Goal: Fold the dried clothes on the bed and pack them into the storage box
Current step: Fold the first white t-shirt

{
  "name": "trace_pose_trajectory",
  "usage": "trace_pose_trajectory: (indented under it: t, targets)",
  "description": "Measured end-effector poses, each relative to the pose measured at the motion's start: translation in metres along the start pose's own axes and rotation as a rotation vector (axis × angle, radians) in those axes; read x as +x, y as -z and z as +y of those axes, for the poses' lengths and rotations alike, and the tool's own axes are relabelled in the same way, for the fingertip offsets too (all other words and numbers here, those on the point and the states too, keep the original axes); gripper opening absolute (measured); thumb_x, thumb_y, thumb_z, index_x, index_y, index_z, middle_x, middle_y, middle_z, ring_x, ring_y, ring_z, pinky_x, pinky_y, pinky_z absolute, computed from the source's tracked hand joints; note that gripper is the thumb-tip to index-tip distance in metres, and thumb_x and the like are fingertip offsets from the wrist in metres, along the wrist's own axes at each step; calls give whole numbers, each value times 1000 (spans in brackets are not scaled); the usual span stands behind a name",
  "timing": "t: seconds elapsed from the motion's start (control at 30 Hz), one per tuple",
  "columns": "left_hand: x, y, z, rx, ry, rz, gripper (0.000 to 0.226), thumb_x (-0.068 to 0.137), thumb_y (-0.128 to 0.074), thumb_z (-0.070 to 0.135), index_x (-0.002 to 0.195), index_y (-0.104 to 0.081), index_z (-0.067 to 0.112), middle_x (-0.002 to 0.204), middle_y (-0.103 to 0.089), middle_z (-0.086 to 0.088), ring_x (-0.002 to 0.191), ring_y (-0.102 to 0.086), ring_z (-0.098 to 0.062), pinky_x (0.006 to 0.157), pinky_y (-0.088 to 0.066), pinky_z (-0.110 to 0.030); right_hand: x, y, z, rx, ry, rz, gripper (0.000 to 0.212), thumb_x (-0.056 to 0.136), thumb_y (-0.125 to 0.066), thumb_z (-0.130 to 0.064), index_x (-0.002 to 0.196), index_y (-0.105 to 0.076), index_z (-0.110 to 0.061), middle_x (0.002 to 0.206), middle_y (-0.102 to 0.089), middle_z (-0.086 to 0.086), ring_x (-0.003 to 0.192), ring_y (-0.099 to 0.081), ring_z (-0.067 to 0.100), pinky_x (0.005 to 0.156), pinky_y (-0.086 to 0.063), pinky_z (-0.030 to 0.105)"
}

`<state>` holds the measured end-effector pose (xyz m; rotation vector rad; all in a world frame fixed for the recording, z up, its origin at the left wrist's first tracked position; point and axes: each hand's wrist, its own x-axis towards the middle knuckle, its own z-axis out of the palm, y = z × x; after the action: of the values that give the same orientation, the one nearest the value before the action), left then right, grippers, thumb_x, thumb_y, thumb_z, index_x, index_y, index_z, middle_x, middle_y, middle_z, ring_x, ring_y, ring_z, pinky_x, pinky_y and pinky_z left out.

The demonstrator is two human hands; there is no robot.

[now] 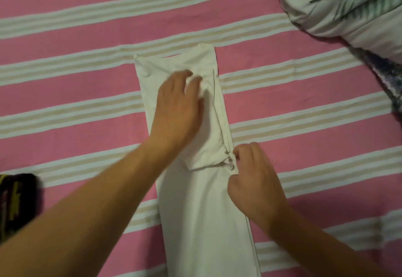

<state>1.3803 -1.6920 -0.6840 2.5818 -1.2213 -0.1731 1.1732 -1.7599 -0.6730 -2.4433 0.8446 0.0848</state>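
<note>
One white cotton garment [202,207], folded into a long narrow strip, lies lengthwise down the middle of the pink bedsheet with white and beige stripes [76,43]; its near end runs out of the bottom edge of the frame. One folded-in flap [208,137] lies on the strip's upper half. Your two hands are both on this garment. Your left hand [177,104] lies palm down on the flap, fingers loosely spread and only slightly bent, pressing the cloth flat; its fingertips are blurred. Your right hand [253,176] is at the strip's right edge, where the flap's lower corner ends, with thumb and forefinger curled together, pinching a small bunch of fabric there. One white pillow with green stripes [348,9] sits at the upper right, cut off by the frame. Just below it, one dark patterned cloth [389,78] shows at the right edge, too cropped to identify. One black item with yellow markings [15,198] lies at the left edge, partly cut off and hard to make out.
</note>
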Motion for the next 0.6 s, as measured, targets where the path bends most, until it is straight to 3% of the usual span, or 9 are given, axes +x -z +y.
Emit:
trace_pose_trajectory:
  t: [0.07,0.1,0.17,0.27,0.33,0.4,0.47,0.53,0.6]
  targets:
    - [-53,-3,7,50,-52,-110,56,107,-39,36,154,-35,7,162,-29,-18,153,-19,-36,125,-17,-49,10,12,-13,-49,156,106,40,79,-49,-10,118,-56,-14,120,-54,4,111,-51,25,94,-47,44]
    - [-74,-9,7,72,-34,-192,63,107,-31,43,159,-26,7,167,-17,-17,156,-7,-33,126,-11,-49,18,14,-17,-108,264,98,43,90,-49,-15,133,-52,-12,139,-49,9,130,-45,28,108,-41,46]
    - [-100,-26,0,115,45,-294,73,106,-17,56,163,-7,12,170,5,-13,156,11,-29,126,-6,-51,38,4,-13,-310,441,-83,56,105,-38,-34,156,-27,-14,166,-18,8,154,-11,27,124,-17,47]
    - [-104,-36,-7,122,130,-403,80,100,-10,72,162,7,24,168,21,-10,153,24,-26,126,-1,-52,62,-10,13,-550,476,-345,68,105,-21,-57,161,-8,-20,169,4,0,154,12,24,123,-15,53]
    - [-97,-29,-9,120,109,-415,80,96,-4,76,161,11,32,167,23,-7,152,27,-25,126,4,-51,64,-9,23,-544,431,-390,73,101,-12,-66,161,-3,-25,168,13,-5,154,16,22,124,-10,52]
    - [-89,-11,-20,62,115,-345,72,98,-10,72,161,-2,39,170,9,-5,156,9,-28,126,-3,-49,63,0,12,-379,372,-395,73,99,-13,-67,161,-7,-29,167,14,-7,154,12,20,125,-6,48]
    - [-66,7,-45,-34,231,-103,61,101,-34,60,156,-29,32,162,-23,-11,147,-24,-33,117,-25,-52,80,9,-5,-130,228,-227,65,100,-32,-58,156,-24,-27,165,-11,-1,151,-12,21,123,-18,42]
    - [-28,13,-80,-175,528,40,57,95,-54,53,141,-47,20,143,-43,-13,127,-46,-34,106,-41,-53,126,15,-24,65,12,-36,62,99,-50,-45,151,-32,-17,152,-36,4,139,-34,23,115,-33,40]
    - [15,17,-107,-443,819,10,55,85,-61,59,118,-60,16,120,-58,-8,106,-60,-32,98,-51,-53,186,18,-38,245,-275,-67,65,94,-62,-41,146,-39,-11,138,-52,4,127,-50,27,105,-45,43]
